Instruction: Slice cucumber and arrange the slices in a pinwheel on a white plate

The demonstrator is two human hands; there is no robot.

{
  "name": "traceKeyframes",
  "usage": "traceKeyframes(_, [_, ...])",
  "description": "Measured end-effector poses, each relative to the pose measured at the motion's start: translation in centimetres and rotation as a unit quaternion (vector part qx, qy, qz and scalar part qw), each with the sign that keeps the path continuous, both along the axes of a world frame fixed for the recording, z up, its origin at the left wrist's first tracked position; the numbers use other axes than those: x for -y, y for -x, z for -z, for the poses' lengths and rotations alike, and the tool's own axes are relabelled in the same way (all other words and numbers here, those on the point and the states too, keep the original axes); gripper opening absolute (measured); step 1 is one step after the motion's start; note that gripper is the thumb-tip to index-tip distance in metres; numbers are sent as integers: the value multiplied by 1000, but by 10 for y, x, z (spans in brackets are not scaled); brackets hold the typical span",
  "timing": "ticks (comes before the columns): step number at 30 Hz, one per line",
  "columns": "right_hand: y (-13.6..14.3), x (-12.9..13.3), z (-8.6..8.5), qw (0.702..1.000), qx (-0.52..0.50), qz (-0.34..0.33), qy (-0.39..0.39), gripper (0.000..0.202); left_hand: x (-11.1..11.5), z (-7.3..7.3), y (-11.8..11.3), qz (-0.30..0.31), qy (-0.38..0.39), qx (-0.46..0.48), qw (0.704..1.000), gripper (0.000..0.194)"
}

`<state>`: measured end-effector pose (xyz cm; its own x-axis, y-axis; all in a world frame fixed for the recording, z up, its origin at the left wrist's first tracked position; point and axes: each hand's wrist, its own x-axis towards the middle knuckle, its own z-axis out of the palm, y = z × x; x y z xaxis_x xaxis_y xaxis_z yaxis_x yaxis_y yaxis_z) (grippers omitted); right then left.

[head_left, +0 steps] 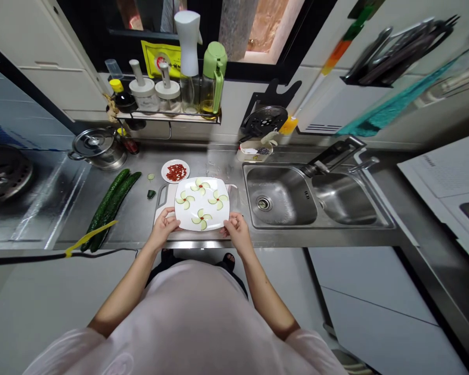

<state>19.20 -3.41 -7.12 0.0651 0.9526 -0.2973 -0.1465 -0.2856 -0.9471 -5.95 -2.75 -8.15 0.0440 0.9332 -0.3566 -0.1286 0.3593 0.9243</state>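
Observation:
A white square plate (201, 207) is held between my two hands above a cutting board (160, 207). Several flower shapes of pale green slices with red centres (200, 186) lie on it. My left hand (165, 225) pinches the plate's near left corner, and my right hand (234, 229) grips the near right corner. Behind the plate sits a small round white dish (175, 171) of red pieces. To the left are a cucumber end (151, 194) and a thin slice (150, 177).
Two long cucumbers (111, 205) lie at the left, near a lidded steel pot (97, 148). A double sink (283, 200) with a faucet is at the right. A rack (172, 116) of bottles and jars hangs on the back wall. A black cable (27, 259) crosses the lower left.

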Motion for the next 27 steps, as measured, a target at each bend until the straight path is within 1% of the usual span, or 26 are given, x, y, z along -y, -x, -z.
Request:
traceKeyframes(5, [9, 0, 4, 997, -47, 48, 36, 34, 5, 4, -5, -16, 3, 14, 1000, 57])
traceKeyframes(9, [16, -3, 5, 991, -108, 36, 74, 43, 8, 7, -11, -17, 7, 33, 999, 56])
traceKeyframes(13, [17, -5, 10, 986, -114, 35, 119, 41, 11, 7, -18, -9, 19, 28, 999, 58])
traceKeyframes(16, [13, -6, 17, 978, -129, 48, 156, 41, 11, 8, -22, 21, 20, 27, 999, 59])
traceKeyframes(18, [5, -3, 20, 974, -142, 68, 166, 44, 8, 13, -25, 70, 20, 31, 997, 58])
traceKeyframes(20, [-11, 5, 25, 969, -153, 92, 168, 45, 2, 23, -27, 128, 1, 8, 992, 53])
traceKeyframes(21, [-22, 11, 28, 969, -157, 98, 165, 45, -2, 29, -28, 148, -22, -24, 988, 49])
traceKeyframes(22, [-36, 20, 32, 966, -164, 109, 165, 47, -6, 36, -29, 152, -52, -79, 984, 46])
traceKeyframes(23, [-53, 31, 36, 964, -168, 131, 159, 51, -11, 44, -30, 142, -81, -150, 975, 42])
traceKeyframes(25, [-92, 61, 43, 958, -163, 187, 147, 61, -18, 59, -30, 148, -127, -277, 941, 34])
traceKeyframes(27, [-132, 103, 47, 939, -125, 274, 167, 67, -23, 73, -29, 162, -157, -361, 905, 27])
